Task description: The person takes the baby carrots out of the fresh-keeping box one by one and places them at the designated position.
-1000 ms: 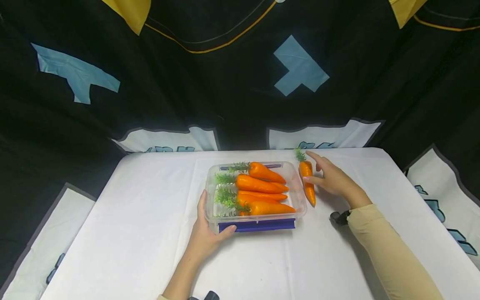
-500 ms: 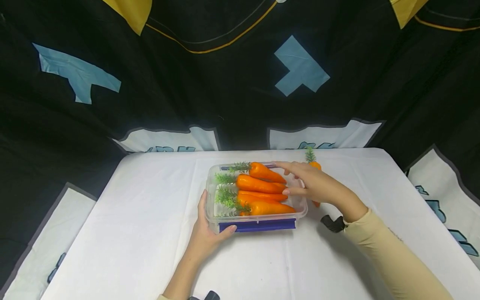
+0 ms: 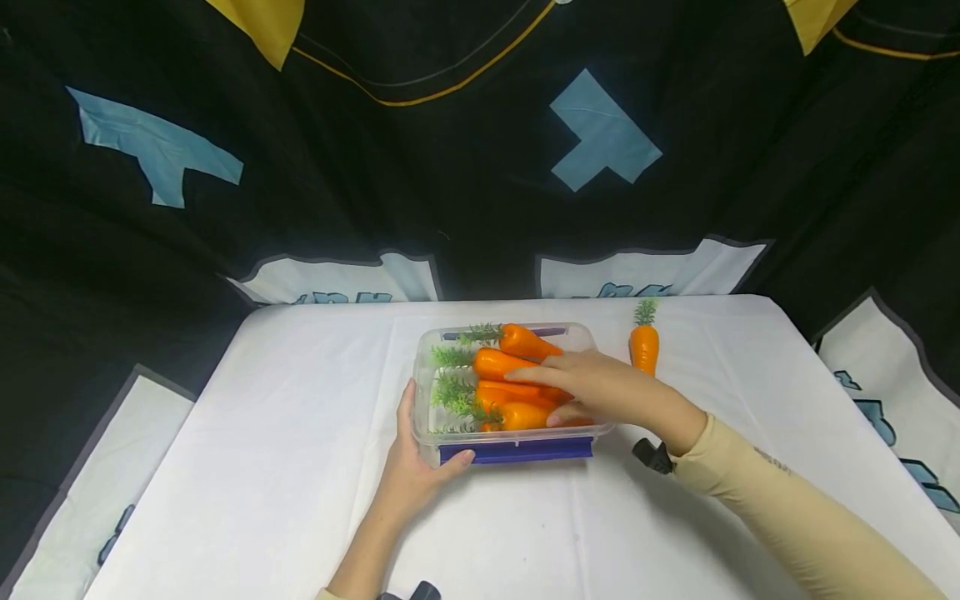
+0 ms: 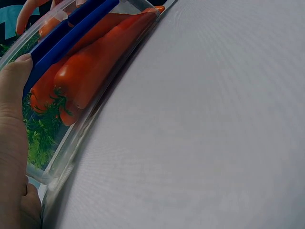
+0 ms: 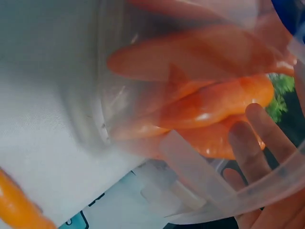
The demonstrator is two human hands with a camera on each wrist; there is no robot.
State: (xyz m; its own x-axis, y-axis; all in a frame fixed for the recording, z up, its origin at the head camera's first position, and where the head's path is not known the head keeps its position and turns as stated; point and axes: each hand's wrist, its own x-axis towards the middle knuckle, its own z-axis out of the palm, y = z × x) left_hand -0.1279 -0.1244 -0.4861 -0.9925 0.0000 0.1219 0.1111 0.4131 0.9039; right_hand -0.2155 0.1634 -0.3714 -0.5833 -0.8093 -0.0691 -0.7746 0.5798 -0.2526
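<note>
Right hand [image 3: 600,390], fingers spread wide, lies over the carrots [image 3: 498,363] mid-frame; light, even pressure on their smooth bodies should work best, with the left hand [image 3: 420,467] gripping the clear container [image 3: 422,367] at its lower left. Those carrots lie beneath the right fingers; a loose carrot [image 3: 644,347] sits beyond, right of centre

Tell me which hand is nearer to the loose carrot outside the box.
Right. The right hand is over the right half of the box, partly hiding the loose carrot in the head view. The left hand holds the box's near left corner, farther off.
</note>
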